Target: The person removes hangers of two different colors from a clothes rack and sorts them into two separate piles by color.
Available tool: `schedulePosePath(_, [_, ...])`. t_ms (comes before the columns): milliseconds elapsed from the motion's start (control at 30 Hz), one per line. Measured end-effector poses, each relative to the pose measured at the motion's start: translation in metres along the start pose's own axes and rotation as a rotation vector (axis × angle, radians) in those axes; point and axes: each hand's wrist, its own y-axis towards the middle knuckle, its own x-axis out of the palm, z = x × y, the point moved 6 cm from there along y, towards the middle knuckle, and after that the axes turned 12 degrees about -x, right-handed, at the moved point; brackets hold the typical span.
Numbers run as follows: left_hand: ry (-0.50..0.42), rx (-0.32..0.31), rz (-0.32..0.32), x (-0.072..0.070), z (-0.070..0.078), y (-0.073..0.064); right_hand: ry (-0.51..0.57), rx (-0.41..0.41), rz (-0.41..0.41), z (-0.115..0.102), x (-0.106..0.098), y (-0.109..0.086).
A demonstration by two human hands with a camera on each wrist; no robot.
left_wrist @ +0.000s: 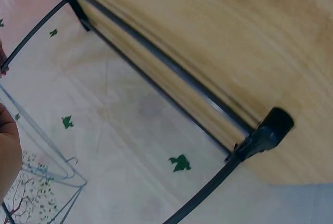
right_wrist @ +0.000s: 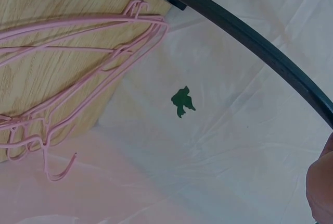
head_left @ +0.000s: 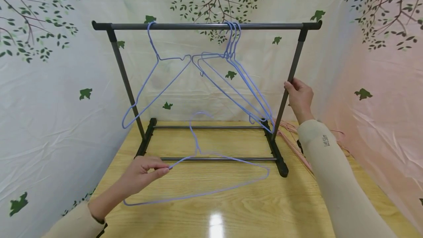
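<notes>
A black clothes rack [head_left: 271,26] stands on the wooden table, seen whole in the head view. My left hand [head_left: 143,173] pinches one shoulder of a blue wire hanger [head_left: 197,195] between thumb and fingers, in front of the rack's lower bars. That hanger's hook points up, below the top bar. With thumb and fingers, my right hand [head_left: 301,96] holds the rack's right upright [head_left: 296,52]. One blue hanger [head_left: 166,86] hangs from the bar at left, and several blue hangers [head_left: 228,83] hang bunched right of centre. In the left wrist view the left hand [left_wrist: 7,153] shows only at the edge.
Several pink hangers [right_wrist: 78,23] lie in a pile on the table [head_left: 231,208], right of the rack's right foot [head_left: 282,168]. A pale cloth backdrop [head_left: 92,120] with leaf prints closes in the back and both sides.
</notes>
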Motion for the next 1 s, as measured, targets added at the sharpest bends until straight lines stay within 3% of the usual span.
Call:
schedulePosePath(133, [-0.081, -0.035, -0.066, 0.014, -0.017, 0.003, -0.006, 0.000, 0.001, -0.001, 0.000, 0.000])
schedulePosePath(267, [-0.138, -0.141, -0.132, 0.030, -0.038, 0.007, -0.015, 0.004, -0.003, -0.001, 0.000, 0.000])
schedulePosePath(500, [-0.124, -0.362, -0.208, 0.059, -0.075, 0.013, -0.019, 0.003, -0.006, -0.001, 0.001, -0.001])
schedulePosePath(633, [-0.102, -0.434, -0.224, 0.073, -0.094, 0.017, -0.016, 0.015, -0.012, -0.001, 0.001, -0.001])
schedulePosePath(800, [-0.056, -0.436, -0.225, 0.085, -0.110, 0.021, -0.016, 0.014, -0.015, -0.001, 0.001, 0.000])
schedulePosePath(1000, [0.086, -0.385, -0.196, 0.096, -0.113, 0.024, -0.014, 0.008, -0.012, -0.001, 0.001, 0.000])
